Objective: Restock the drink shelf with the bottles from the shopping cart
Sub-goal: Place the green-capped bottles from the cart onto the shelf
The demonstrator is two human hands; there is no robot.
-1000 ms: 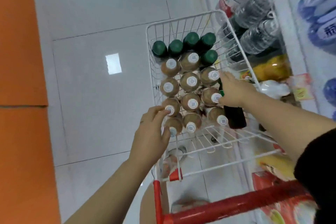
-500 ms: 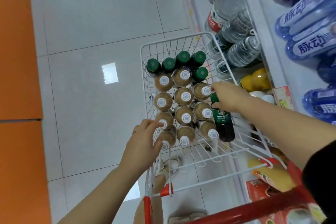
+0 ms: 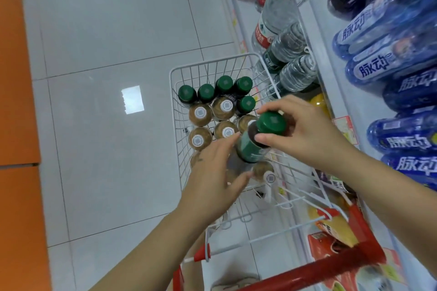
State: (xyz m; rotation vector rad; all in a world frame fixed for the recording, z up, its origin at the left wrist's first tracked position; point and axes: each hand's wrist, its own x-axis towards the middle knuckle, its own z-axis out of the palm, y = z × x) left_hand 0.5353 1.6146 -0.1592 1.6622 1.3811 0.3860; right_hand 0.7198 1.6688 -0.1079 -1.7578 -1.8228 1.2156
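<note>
A pale tiled floor (image 3: 106, 30) spreads left of and beyond the shopping cart (image 3: 212, 62), with an orange panel (image 3: 14, 78) well to the cart's left. The drink shelf (image 3: 314, 30) runs along the cart's right side; blue bottles (image 3: 378, 64) lie stacked on it above the cart's level, and clear water bottles (image 3: 293, 71) sit just beside the cart's far right corner. The cart's red handle (image 3: 319, 269) is at its near end. Inside the cart's white wire basket, 5 green-capped bottles (image 3: 206, 92) stand at the far end, with brown bottles (image 3: 200, 113) bearing white caps packed behind them toward the handle. The right hand (image 3: 307, 134) pinches the neck of a green-labelled bottle (image 3: 250, 149) under its green cap, holding it tilted above the cart's right side. The left hand (image 3: 212, 179) hovers over the cart's middle with fingers straight and spread, gripping nothing, its fingertips just beside that bottle.
</note>
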